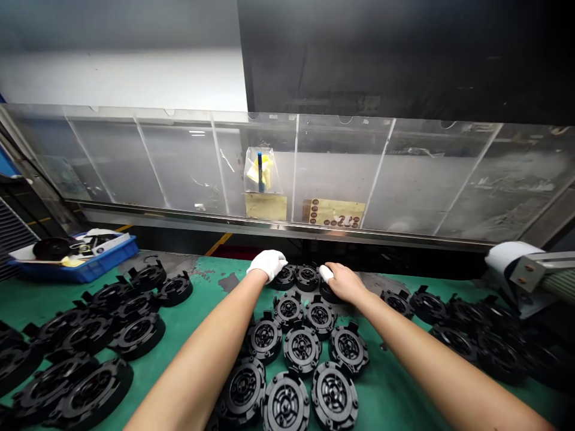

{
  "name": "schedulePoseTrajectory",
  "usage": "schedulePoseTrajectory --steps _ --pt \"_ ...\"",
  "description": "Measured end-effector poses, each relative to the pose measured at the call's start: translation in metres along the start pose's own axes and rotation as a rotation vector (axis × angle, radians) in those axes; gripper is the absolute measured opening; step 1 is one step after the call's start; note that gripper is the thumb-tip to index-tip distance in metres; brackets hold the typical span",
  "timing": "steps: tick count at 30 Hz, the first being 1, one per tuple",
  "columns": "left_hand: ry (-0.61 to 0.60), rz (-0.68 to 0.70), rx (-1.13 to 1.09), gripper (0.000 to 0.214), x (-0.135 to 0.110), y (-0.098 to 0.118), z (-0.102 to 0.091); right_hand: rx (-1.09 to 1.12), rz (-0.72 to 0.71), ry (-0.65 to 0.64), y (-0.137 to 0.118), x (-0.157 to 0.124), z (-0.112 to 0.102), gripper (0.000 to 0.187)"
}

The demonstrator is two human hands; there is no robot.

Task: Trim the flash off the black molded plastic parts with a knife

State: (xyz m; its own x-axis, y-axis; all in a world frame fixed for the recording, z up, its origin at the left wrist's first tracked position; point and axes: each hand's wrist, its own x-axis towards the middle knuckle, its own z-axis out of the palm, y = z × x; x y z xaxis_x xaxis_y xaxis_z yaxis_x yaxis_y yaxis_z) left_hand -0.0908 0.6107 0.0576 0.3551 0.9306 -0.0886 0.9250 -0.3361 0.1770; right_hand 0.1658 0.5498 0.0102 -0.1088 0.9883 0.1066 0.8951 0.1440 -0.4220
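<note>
My left hand point(268, 265), in a white glove, reaches to the far edge of the green table and grips the left side of a black round plastic housing point(284, 278). My right hand point(345, 282) is bare except for a white cover on the thumb. Its fingers curl over another black round housing point(329, 293), which they partly hide. Between the two sits a third housing point(307, 276), touched by neither hand as far as I can see. Nearer to me, several more housings point(302, 349) with slotted centres and small tabs lie face up in a cluster between my forearms.
More black housings point(137, 335) stand in groups on the left, with others point(453, 341) on the right. A blue tray point(90, 269) of loose parts is at the far left. A clear panel point(341, 167) hangs behind the table. A white lamp-like fixture point(512, 254) juts in at right.
</note>
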Motion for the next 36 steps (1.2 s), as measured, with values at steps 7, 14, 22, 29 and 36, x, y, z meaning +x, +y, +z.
schedulePoseTrajectory --steps 7,14,22,29,36 --pt "-0.012 0.091 -0.045 0.034 -0.001 0.007 0.002 0.125 -0.081 -0.121 -0.013 0.029 -0.008 0.035" --pt "-0.085 0.068 -0.092 0.040 -0.012 0.004 -0.006 0.145 -0.153 -0.157 -0.014 0.020 -0.008 0.031" --pt "-0.541 -0.096 -0.087 0.038 -0.081 -0.056 -0.042 0.151 -0.183 0.026 0.001 -0.003 -0.032 0.034" --pt "-0.545 -0.049 -0.084 0.030 -0.088 -0.059 -0.043 0.107 -0.195 0.035 0.004 -0.021 -0.028 0.035" --pt "-0.213 -0.185 -0.003 0.033 -0.061 -0.068 -0.048 0.084 -0.222 0.078 0.003 -0.034 -0.037 0.051"
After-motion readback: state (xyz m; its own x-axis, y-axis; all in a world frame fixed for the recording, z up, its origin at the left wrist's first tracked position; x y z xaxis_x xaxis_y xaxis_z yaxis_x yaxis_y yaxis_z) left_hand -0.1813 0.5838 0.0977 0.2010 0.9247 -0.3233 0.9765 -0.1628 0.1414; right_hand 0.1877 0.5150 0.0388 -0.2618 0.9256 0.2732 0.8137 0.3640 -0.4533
